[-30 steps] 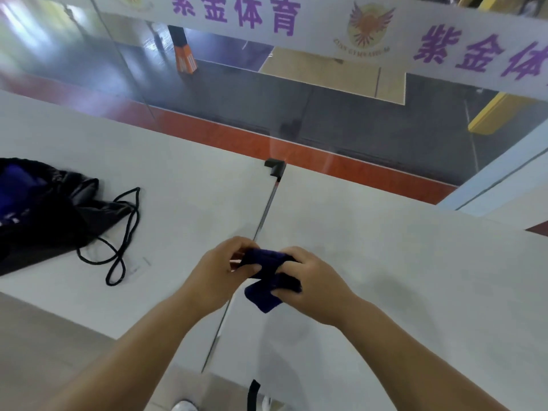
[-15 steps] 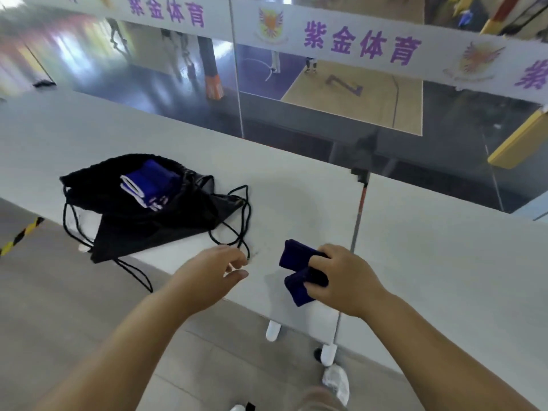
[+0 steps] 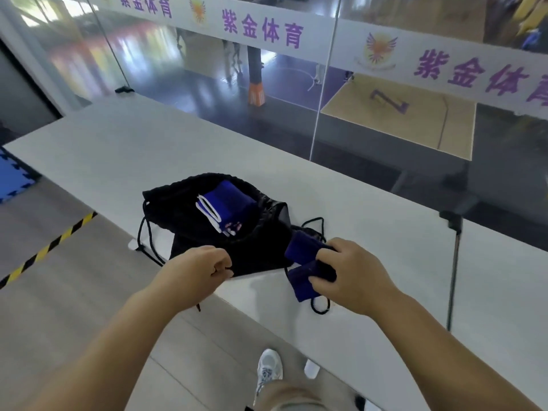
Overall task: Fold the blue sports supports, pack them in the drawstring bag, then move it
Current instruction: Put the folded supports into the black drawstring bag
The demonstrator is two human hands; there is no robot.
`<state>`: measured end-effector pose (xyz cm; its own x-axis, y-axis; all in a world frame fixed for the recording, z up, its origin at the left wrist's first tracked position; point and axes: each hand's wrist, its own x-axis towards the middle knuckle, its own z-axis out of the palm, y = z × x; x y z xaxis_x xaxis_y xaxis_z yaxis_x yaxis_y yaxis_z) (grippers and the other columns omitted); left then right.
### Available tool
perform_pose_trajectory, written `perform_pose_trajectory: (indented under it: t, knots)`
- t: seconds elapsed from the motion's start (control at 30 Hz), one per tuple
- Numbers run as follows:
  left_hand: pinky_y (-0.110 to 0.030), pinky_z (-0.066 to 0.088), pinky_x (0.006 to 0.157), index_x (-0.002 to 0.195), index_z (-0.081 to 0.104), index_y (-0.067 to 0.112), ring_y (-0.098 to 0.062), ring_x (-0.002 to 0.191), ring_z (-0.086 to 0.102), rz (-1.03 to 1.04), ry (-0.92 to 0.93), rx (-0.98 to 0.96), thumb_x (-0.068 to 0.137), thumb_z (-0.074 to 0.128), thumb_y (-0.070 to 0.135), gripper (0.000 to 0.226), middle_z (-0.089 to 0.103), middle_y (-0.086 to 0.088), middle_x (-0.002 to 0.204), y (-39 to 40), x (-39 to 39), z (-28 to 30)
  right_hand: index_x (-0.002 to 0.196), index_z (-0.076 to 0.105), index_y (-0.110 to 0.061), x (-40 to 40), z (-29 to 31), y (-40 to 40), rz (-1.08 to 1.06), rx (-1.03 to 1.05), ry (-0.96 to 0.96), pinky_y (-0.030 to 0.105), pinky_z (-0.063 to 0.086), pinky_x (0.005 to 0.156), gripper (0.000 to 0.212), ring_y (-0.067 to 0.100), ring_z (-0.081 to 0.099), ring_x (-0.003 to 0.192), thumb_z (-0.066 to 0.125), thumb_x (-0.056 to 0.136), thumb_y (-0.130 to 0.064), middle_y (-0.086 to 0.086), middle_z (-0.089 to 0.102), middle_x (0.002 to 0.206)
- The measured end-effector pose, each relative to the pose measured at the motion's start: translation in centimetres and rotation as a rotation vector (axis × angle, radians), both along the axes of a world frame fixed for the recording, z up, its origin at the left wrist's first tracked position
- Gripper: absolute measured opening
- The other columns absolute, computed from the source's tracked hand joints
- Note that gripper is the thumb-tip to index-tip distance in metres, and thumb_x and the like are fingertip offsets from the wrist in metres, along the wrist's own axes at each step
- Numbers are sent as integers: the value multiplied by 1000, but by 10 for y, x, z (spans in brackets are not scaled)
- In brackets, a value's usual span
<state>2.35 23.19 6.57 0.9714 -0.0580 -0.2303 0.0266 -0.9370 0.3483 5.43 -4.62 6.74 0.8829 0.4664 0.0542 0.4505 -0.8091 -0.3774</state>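
A black drawstring bag (image 3: 261, 244) lies open on the white table (image 3: 385, 232), and a folded blue support with white edging (image 3: 221, 210) rests in its mouth. My right hand (image 3: 351, 274) grips a folded dark blue support (image 3: 302, 266) just right of the bag, above its loose black cords (image 3: 320, 307). My left hand (image 3: 197, 269) pinches the near edge of the bag, fingers closed on the black fabric.
A glass wall with a white banner of purple characters (image 3: 264, 28) runs along the table's far side. A black clamp and rod (image 3: 452, 229) mark a seam in the table at right. The near edge drops to the floor, where yellow-black tape (image 3: 47, 247) and my shoe (image 3: 268, 369) show.
I have shifted left toward the bag. My left hand let go of the folded support and took the bag's near edge; my right hand carried the support over to the bag.
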Motion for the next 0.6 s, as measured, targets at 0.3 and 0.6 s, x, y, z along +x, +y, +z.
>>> perform_pose_trajectory:
  t: [0.3,0.6]
  knots:
    - [-29,53,80,102,64,26,-11,89,60,56,45,-15,89,58,36,18,60,11,98,78,76,-14,88,65,-18,92,1,90,46,84,13,36,53,60,32,19,56,77,58,73,-46,-1,61,91]
    - [-37,40,102,125,55,18,-28,120,40,281,-9,-103,86,66,28,42,50,-6,124,153,129,-40,95,62,-22,124,-19,173,-3,156,147,23,43,76,23,9,53,93,62,83,-41,-9,56,101]
